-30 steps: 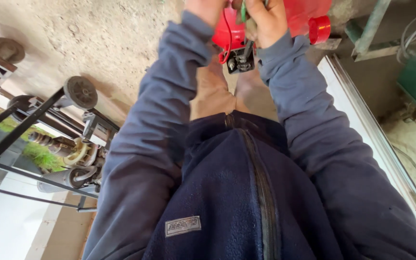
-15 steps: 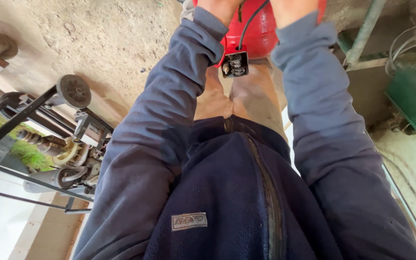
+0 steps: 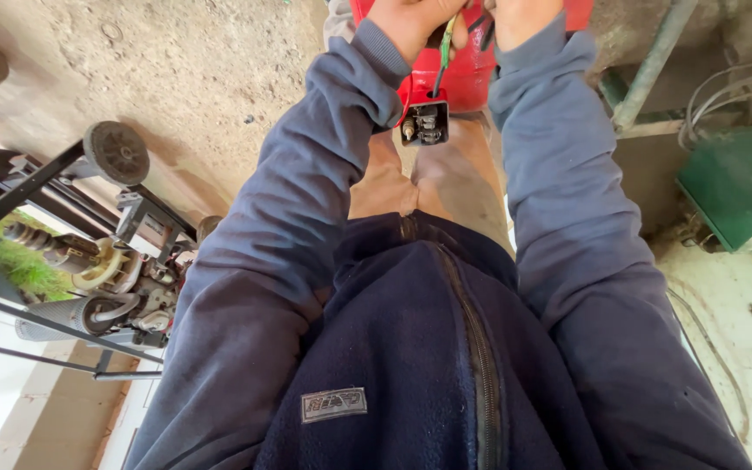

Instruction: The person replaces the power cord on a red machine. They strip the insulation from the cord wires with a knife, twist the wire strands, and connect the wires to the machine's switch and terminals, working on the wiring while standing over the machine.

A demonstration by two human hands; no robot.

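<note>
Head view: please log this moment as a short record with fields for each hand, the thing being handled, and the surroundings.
left hand: left hand at the top edge, on the red machine, touching a thin green piece
right hand: right hand on the same machine, partly cut off by the frame
hanging part: small black connector block dangling on a dark cable below the hands
left side: wheeled metal frame with engine parts
right side: green box, grey pipe
floor: bare concrete floor
</note>
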